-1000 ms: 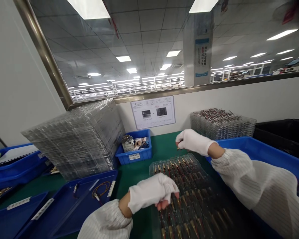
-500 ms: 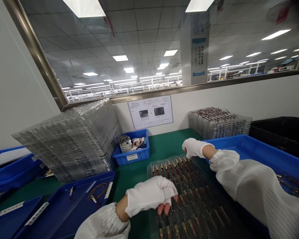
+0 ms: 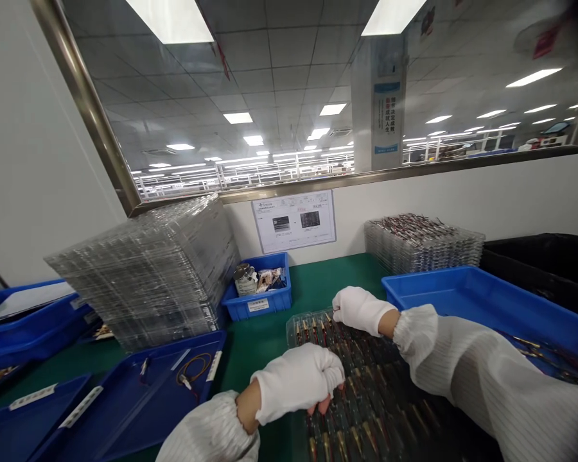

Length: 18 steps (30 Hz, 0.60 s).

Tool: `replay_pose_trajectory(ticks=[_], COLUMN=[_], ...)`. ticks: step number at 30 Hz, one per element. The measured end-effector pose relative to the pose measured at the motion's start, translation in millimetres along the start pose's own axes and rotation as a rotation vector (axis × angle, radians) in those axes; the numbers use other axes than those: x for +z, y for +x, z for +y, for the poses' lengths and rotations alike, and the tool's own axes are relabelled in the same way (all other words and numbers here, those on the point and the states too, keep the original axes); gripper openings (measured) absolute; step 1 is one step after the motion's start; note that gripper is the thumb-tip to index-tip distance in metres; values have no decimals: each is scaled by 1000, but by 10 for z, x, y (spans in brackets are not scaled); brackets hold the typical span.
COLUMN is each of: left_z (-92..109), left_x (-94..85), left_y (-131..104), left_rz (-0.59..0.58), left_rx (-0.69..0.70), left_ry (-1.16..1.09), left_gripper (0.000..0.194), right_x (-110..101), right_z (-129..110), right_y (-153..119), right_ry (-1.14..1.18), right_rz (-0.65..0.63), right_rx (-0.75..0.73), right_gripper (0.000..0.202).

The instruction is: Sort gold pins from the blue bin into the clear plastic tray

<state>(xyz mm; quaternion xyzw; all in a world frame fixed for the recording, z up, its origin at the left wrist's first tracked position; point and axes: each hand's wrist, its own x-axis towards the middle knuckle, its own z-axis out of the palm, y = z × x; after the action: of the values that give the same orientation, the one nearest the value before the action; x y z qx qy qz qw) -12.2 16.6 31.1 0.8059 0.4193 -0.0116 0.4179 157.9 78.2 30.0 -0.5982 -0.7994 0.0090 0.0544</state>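
Observation:
A clear plastic tray (image 3: 296,321) lies on the green table, filled with rows of slim gold-tipped parts (image 3: 341,446) that have dark red and black wires. My right hand (image 3: 359,311), in a white fingerless glove, is over the far row of the tray. Its fingers are bent together at the gold tips, and what they hold is hidden. Across the tray's left middle rests my left hand (image 3: 298,382), gloved the same way. Its fingers curl down among the parts; I cannot make out what is in them.
Stacked clear trays (image 3: 164,276) rise at the left; another stack (image 3: 424,240) carries wired parts at the back right. A blue bin (image 3: 433,282) with loose parts is right of the tray. Blue trays (image 3: 139,410) lie left, and a small blue box (image 3: 260,305) stands behind.
My right hand has moved left and nearer, from the tray's far right corner onto its far row. My left hand stays in nearly the same place. The view has shifted slightly.

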Motion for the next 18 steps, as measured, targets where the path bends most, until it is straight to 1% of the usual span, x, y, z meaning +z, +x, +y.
replay_pose_trajectory(ticks=[2,4,7,9,11,14,16,18], left_z=[-9,-1,24,29,21,-1,-7,5], left_x=[34,63,96,110,117,111,102,94], left_y=[4,1,-2,5,18,34,39,36], left_rz=[67,130,251,322,345,327,321,320], left_rx=[-18,-1,121,210,250,254,262,274], left_ry=[76,166,339,434,476,475,454,433], left_gripper=[21,22,22,22,22,22,23,23], right_x=[-4,-45,-131,-167,-176,-207,-313,-522], right_z=[12,-2,-95,-198,-305,-398,-379,-273], right_y=[-13,-60,-181,-258,-305,-317,-323,-379], right_ry=[-14,-28,-44,-59,-89,-140,-150,-136], right_rz=[20,40,72,64,38,-14,-54,-69], right_rx=[-1,-20,-116,-204,-247,-237,-235,-238], right_gripper=[20,22,27,27,26,29,30,30])
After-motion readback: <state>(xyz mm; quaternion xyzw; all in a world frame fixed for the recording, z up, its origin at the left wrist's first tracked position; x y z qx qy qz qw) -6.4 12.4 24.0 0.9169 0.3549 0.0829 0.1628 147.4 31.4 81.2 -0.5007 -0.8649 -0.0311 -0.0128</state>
